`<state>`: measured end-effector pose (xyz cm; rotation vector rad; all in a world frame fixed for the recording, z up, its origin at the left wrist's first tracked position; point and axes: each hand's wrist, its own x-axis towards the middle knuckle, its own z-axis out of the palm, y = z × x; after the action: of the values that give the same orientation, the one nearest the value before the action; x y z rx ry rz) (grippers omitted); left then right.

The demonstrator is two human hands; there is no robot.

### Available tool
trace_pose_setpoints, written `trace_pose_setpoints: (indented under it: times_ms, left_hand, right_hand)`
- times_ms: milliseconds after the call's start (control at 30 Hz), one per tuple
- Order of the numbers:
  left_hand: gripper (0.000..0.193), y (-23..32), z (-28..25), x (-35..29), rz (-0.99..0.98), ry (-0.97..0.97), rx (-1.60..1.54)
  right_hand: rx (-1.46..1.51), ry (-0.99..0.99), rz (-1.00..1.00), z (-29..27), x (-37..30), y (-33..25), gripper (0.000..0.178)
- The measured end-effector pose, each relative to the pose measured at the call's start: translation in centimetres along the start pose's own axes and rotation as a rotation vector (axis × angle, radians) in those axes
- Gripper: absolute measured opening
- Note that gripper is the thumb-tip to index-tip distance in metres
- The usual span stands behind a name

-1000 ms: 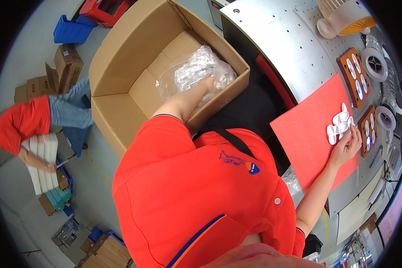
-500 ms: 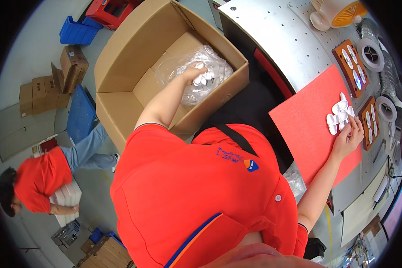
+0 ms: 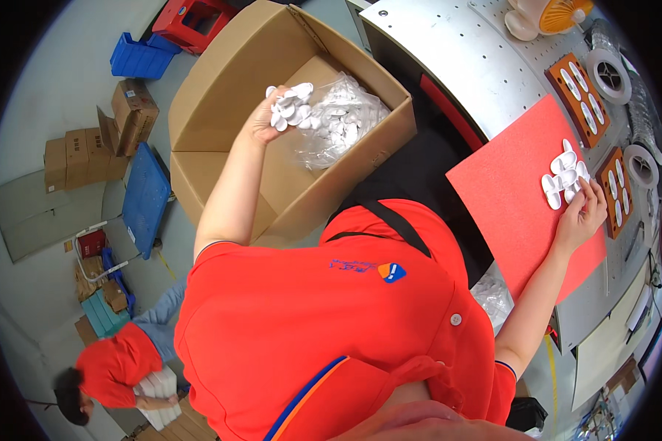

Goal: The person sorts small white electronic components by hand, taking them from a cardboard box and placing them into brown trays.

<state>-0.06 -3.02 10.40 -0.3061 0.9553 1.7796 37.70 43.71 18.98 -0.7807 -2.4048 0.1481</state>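
My left hand (image 3: 262,120) is closed around a bunch of small white oval plastic pieces (image 3: 293,108), raised over a big open cardboard box (image 3: 217,103). Inside the box, beside that hand, lies a clear plastic bag (image 3: 349,117) with many more white pieces in it. On the right, my right hand (image 3: 584,213) has its bent fingertips on a cluster of similar white slipper-shaped pieces (image 3: 566,176). It seems to pinch the piece at the cluster's near right edge. The cluster lies on a red mat (image 3: 504,195) on the metal bench.
Two orange-brown fixtures (image 3: 577,94) holding white oval pieces stand beyond the mat, near a white round duct fitting (image 3: 608,75) and an orange-and-white fan (image 3: 548,15). A person in a red shirt (image 3: 118,367) bends at lower left with a white stack. Cardboard boxes (image 3: 88,158) stand behind.
My left hand has lifted up and left out of the bag with a bunch of white pieces. The right hand stays at the cluster. The other person has moved lower in view.
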Motion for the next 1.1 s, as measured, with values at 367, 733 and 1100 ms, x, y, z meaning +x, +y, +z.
trace_pose_setpoints:
  times_ms: [367,733,1100]
  left_hand:
    - [0.042,3.4,20.3,2.1,0.034,-0.343,0.426]
    - [0.023,-17.3,43.3,6.9,0.685,-0.856,1.6]
    - [0.041,-23.6,43.2,8.3,1.53,-0.926,1.854]
  right_hand:
    - [0.114,0.151,-0.096,0.4,0.0,-0.4,0.016]
    - [0.574,0.366,-0.058,-3.6,-2.6,-0.4,0.061]
    - [0.233,0.111,0.079,-5.5,-5.7,1.1,0.069]
